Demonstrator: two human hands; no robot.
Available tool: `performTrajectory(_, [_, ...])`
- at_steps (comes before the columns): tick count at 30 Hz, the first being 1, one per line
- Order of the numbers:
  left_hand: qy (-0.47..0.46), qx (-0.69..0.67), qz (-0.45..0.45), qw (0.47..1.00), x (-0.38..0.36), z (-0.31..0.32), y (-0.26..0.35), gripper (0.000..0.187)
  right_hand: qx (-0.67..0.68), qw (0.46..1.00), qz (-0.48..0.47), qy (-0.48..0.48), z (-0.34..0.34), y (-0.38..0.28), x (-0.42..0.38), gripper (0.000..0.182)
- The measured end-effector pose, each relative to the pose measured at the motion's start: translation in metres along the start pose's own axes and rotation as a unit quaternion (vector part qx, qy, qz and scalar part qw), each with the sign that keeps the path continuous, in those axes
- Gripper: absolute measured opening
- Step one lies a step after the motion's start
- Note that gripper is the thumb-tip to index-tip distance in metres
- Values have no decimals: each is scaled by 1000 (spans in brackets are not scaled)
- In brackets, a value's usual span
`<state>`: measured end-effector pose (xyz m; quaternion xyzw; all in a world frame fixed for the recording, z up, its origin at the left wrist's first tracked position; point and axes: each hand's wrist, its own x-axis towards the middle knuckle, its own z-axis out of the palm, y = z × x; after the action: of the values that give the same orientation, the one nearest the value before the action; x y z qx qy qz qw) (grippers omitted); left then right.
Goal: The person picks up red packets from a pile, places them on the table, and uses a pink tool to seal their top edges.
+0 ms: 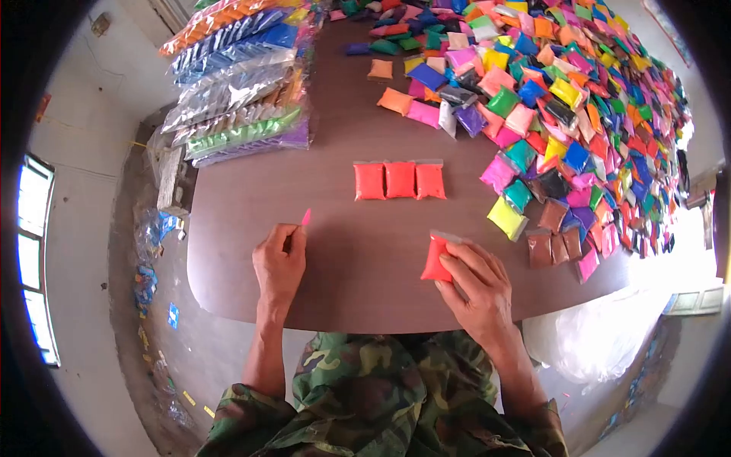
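Red pkt (pixel 435 260) in R hand (pixel 480 288); 3 pkts (pixel 400 181) rowed on tbl (pixel 244 186).

Brown table (pixel 365 259), pale wall (pixel 84 228), bright window (pixel 32 260)

On the table (pixel 251 190), stacked bags (pixel 244 84) lie far left, a packet heap (pixel 563 99) right, three packets (pixel 400 180) between.

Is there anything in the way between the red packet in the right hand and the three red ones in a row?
Nothing that I can see: only bare table lies between the red packet in the right hand and the row of three. The big colourful pile is off to the side.
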<state>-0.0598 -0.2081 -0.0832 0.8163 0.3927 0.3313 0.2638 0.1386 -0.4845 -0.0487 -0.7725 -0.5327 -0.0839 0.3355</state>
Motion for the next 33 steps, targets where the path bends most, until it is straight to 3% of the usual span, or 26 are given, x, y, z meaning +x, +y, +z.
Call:
performTrajectory(5, [23, -10, 47, 999, 5, 2, -11, 9, 19, 998, -62, 4, 36, -4, 83, 41])
performTrajectory(11, [-12, -42, 6, 999, 6, -3, -13, 10, -7, 992, -124, -8, 76, -3, 136, 38])
performTrajectory(21, [-2, -64, -14, 998, 8, -2, -12, 12, -10, 992, -126, -19, 103, 9, 136, 39])
performTrajectory(33, [-4, -41, -34, 999, 5, -1, -10, 10, -35, 992, -118, -16, 108, 8, 130, 54])
